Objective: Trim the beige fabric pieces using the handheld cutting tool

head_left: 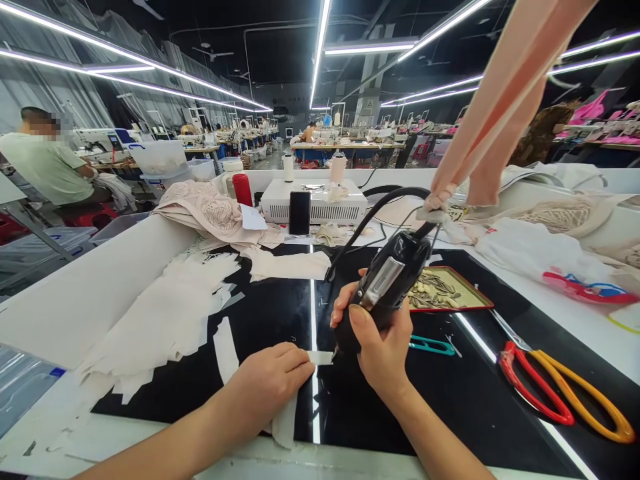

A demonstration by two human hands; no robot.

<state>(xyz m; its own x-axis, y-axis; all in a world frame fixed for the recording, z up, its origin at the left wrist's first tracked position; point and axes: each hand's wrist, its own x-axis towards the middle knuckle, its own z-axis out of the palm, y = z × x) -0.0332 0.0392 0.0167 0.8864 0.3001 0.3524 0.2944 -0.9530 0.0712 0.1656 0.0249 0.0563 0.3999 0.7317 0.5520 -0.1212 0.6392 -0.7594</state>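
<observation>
My right hand (383, 350) is wrapped around a black handheld power tool (387, 270) with a cable and a silver plate on its side. A pale pink cloth strip (493, 100) tied at its top runs upward. The tool's small tip meets the end of a narrow off-white fabric strip (323, 358). My left hand (270, 377) pinches and presses that strip against the glossy black work surface (370, 427), fingers together. More of the fabric shows below my left hand. A separate cream fabric piece (226, 350) lies left of it.
A layered fabric pile (165, 313) lies at left. At right are red-and-orange scissors (550, 387), a teal thread snipper (433, 345) and a tray (485, 303) of seeds. Behind stand a phone (300, 213) and a white machine box (280, 203). A person (45, 160) sits far left.
</observation>
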